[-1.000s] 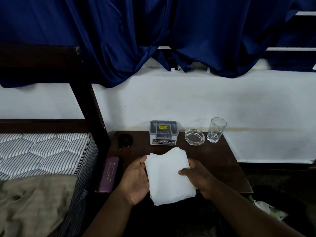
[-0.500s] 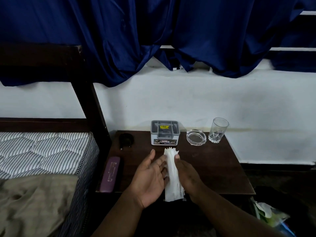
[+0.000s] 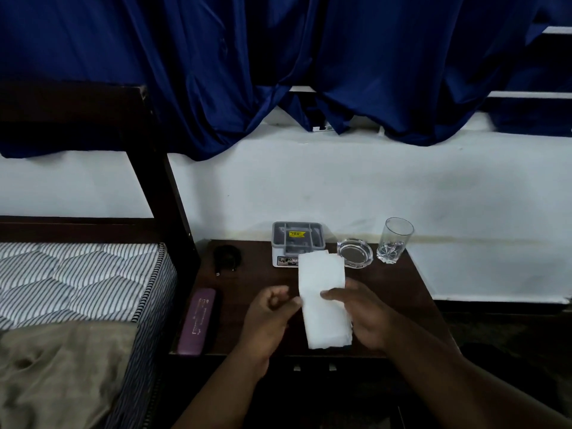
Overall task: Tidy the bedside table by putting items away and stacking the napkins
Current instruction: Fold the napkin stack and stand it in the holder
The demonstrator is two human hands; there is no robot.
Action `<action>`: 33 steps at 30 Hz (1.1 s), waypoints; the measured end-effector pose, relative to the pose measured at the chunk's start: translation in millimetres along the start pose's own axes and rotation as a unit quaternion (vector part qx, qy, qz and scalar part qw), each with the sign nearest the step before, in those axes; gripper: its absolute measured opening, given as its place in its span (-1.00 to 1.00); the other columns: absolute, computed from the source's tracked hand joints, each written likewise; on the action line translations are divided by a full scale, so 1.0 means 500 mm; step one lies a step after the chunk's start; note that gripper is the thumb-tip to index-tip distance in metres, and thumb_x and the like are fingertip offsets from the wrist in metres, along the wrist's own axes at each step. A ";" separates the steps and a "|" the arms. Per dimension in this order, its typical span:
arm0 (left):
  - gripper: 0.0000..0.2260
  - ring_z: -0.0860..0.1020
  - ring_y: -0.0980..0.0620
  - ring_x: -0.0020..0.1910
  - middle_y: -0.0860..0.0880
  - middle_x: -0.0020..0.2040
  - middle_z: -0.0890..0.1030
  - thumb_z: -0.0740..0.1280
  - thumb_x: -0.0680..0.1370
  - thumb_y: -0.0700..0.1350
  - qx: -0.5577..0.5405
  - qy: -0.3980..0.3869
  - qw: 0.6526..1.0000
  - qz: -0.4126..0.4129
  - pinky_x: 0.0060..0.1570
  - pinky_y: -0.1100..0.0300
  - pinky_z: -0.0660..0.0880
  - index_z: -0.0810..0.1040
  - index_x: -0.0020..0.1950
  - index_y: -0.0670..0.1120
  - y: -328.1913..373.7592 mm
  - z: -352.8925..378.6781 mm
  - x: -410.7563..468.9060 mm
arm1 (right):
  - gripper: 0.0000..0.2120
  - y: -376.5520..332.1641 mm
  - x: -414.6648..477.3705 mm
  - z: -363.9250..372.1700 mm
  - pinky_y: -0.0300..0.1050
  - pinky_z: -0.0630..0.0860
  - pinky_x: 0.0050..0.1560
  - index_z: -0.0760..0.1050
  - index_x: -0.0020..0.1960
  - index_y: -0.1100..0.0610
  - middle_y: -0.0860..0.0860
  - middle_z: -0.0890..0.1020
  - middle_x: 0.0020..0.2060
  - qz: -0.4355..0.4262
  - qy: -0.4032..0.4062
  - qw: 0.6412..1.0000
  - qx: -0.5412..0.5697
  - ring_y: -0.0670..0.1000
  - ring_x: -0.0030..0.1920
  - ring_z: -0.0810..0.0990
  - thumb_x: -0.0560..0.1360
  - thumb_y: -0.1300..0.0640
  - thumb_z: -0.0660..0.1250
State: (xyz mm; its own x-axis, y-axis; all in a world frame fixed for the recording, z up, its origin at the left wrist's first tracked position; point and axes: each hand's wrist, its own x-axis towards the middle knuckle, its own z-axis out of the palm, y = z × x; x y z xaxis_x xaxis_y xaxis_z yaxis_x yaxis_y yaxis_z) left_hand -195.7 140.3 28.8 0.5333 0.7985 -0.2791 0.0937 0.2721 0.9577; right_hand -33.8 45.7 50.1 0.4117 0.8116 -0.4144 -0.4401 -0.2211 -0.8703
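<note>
Presently, over the front edge of the bedside table (image 3: 387, 289), the right hand (image 3: 362, 317) grasps the stack of white napkins (image 3: 323, 305). Its thumb is laid across the near face and its fingers wrap behind the right edge. The stack is held off the wood, standing nearly upright with its broad face toward the camera, and its top overlaps the grey box behind it. The left hand (image 3: 269, 317) has its fingers curled in, and one fingertip meets the stack's left edge. It is blurred, so I cannot tell whether it pinches that edge or only touches it.

Half a second ago the napkins were edge-on, pressed between the two palms, and the left hand was flat with straight fingers. Since then the stack has turned to show its wide side and has risen toward the back of the table, while the left fingers have closed up.

Both forearms reach in from the bottom of the view and converge on the stack. The right wrist is bent inward and the left palm faces right.

Along the back edge stand the grey box (image 3: 297, 239), a glass ashtray (image 3: 354, 252) just right of it, and a clear tumbler (image 3: 394, 239) near the back right corner. A purple case (image 3: 198, 322) lies along the left edge toward the front, and a small black coiled item (image 3: 227, 255) sits near the back left corner.
</note>
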 end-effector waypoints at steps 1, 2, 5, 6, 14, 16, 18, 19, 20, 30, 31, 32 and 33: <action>-0.75 0.68 -0.08 0.12 -0.10 0.09 0.72 0.52 0.51 -0.20 0.009 -0.011 1.000 0.008 0.05 0.05 0.62 0.63 0.17 -0.10 0.000 0.008 0.003 | -0.70 -0.011 0.003 -0.004 0.14 0.67 -0.02 0.58 0.22 0.31 0.29 0.70 0.08 0.000 -0.024 1.000 -0.005 0.24 -0.02 0.71 0.50 0.40 0.32; -0.77 0.70 -0.11 0.08 -0.10 0.03 0.74 0.54 0.48 -0.22 0.012 -0.021 0.999 0.022 0.07 0.04 0.63 0.66 0.11 -0.12 0.000 0.018 0.005 | -0.70 -0.019 0.006 -0.008 0.17 0.66 0.01 0.58 0.22 0.32 0.30 0.69 0.07 -0.002 -0.041 0.999 -0.015 0.24 -0.01 0.70 0.49 0.40 0.33; -0.80 0.72 -0.08 -0.01 -0.08 -0.04 0.77 0.53 0.46 -0.33 0.024 -0.032 0.996 0.086 0.01 0.02 0.65 0.68 0.04 -0.15 0.017 0.051 0.015 | -0.69 -0.050 0.019 -0.015 0.19 0.62 0.08 0.62 0.18 0.29 0.28 0.70 0.08 -0.014 -0.047 0.997 -0.056 0.23 0.02 0.70 0.44 0.39 0.41; -0.79 0.72 -0.04 -0.02 -0.06 -0.04 0.77 0.52 0.46 -0.33 0.033 -0.027 0.993 0.106 0.02 -0.02 0.65 0.68 0.05 -0.14 0.023 0.061 0.023 | -0.68 -0.063 0.025 -0.019 0.16 0.63 0.08 0.63 0.17 0.28 0.26 0.71 0.08 -0.025 -0.044 0.996 -0.075 0.21 0.02 0.71 0.42 0.38 0.44; -0.89 0.55 0.12 -0.24 0.11 -0.24 0.60 0.48 0.43 -0.13 0.230 0.156 0.912 0.302 -0.26 0.08 0.50 0.59 -0.16 0.04 0.070 0.130 0.079 | -0.64 -0.159 0.063 -0.027 0.13 0.66 -0.06 0.63 0.06 0.24 0.18 0.74 -0.10 -0.169 0.158 0.939 -0.255 0.21 -0.07 0.73 0.29 0.41 0.53; -0.86 0.57 0.01 -0.18 0.08 -0.20 0.61 0.49 0.41 -0.19 0.237 0.192 0.896 0.322 -0.22 0.07 0.49 0.59 -0.15 0.02 0.078 0.149 0.097 | -0.71 -0.151 0.062 -0.015 -0.08 0.60 -0.36 0.61 0.07 0.23 0.11 0.69 -0.21 -0.146 0.173 0.954 -0.196 0.08 -0.28 0.68 0.35 0.37 0.45; -0.82 0.58 -0.05 -0.13 0.04 -0.15 0.63 0.51 0.40 -0.23 0.247 0.225 0.875 0.351 -0.18 0.11 0.44 0.60 -0.10 -0.01 0.075 0.165 0.114 | -0.72 -0.135 0.051 0.000 -0.22 0.58 -0.36 0.71 -0.14 0.10 0.07 0.69 -0.28 -0.137 0.104 0.980 -0.097 -0.02 -0.31 0.67 0.40 0.43 0.36; -0.84 0.58 -0.06 -0.10 0.03 -0.12 0.64 0.48 0.41 -0.21 0.249 0.230 0.865 0.371 -0.15 0.12 0.44 0.62 -0.07 -0.01 0.071 0.171 0.123 | -0.67 -0.127 0.047 0.007 -0.24 0.61 -0.28 0.71 -0.22 0.06 0.05 0.70 -0.26 -0.143 0.063 0.986 -0.058 -0.03 -0.24 0.70 0.41 0.45 0.33; -0.86 0.59 -0.06 -0.06 0.04 -0.08 0.64 0.42 0.44 -0.17 0.245 0.226 0.858 0.390 -0.11 0.11 0.46 0.63 -0.02 -0.01 0.067 0.176 0.130 | -0.67 -0.123 0.042 0.017 -0.23 0.62 -0.19 0.71 -0.20 0.05 0.05 0.72 -0.21 -0.158 0.029 0.986 -0.038 -0.02 -0.15 0.72 0.42 0.44 0.32; -0.75 0.55 0.10 0.22 0.07 0.19 0.62 0.36 0.56 -0.20 0.150 0.135 0.884 0.421 0.19 0.15 0.50 0.61 0.23 -0.05 0.031 0.219 0.210 | -0.82 -0.127 0.144 0.043 0.12 0.69 0.02 0.67 -0.01 0.19 0.12 0.76 -0.17 -0.187 0.295 0.935 -0.066 0.11 -0.11 0.76 0.55 0.07 0.42; -0.71 0.54 0.14 0.26 0.09 0.23 0.61 0.35 0.56 -0.20 0.132 0.114 0.894 0.412 0.23 0.21 0.48 0.59 0.28 -0.04 0.031 0.220 0.215 | -0.80 -0.128 0.159 0.039 0.13 0.69 0.01 0.67 -0.03 0.19 0.11 0.76 -0.21 -0.192 0.310 0.926 -0.104 0.11 -0.14 0.76 0.56 0.05 0.40; -0.67 0.52 0.20 0.30 0.11 0.27 0.60 0.33 0.57 -0.20 0.118 0.091 0.902 0.406 0.26 0.28 0.46 0.57 0.33 -0.04 0.032 0.221 0.218 | -0.78 -0.130 0.170 0.037 0.12 0.69 -0.01 0.66 -0.06 0.18 0.08 0.75 -0.24 -0.200 0.324 0.914 -0.142 0.08 -0.16 0.75 0.56 0.02 0.39; -0.64 0.50 0.26 0.32 0.12 0.31 0.58 0.31 0.57 -0.19 0.106 0.065 0.908 0.401 0.27 0.35 0.42 0.54 0.38 -0.04 0.034 0.221 0.222 | -0.76 -0.130 0.181 0.034 0.09 0.68 -0.03 0.66 -0.08 0.17 0.06 0.74 -0.27 -0.211 0.334 0.900 -0.182 0.05 -0.18 0.74 0.57 0.00 0.37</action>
State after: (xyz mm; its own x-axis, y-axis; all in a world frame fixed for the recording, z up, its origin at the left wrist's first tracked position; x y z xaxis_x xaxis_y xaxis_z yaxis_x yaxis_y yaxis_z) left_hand -42.1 174.5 21.6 0.3998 0.7539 0.5213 -0.1140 -0.5234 0.8444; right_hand 18.5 142.6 73.8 0.9228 0.3851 0.0123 0.1092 -0.2309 -0.9668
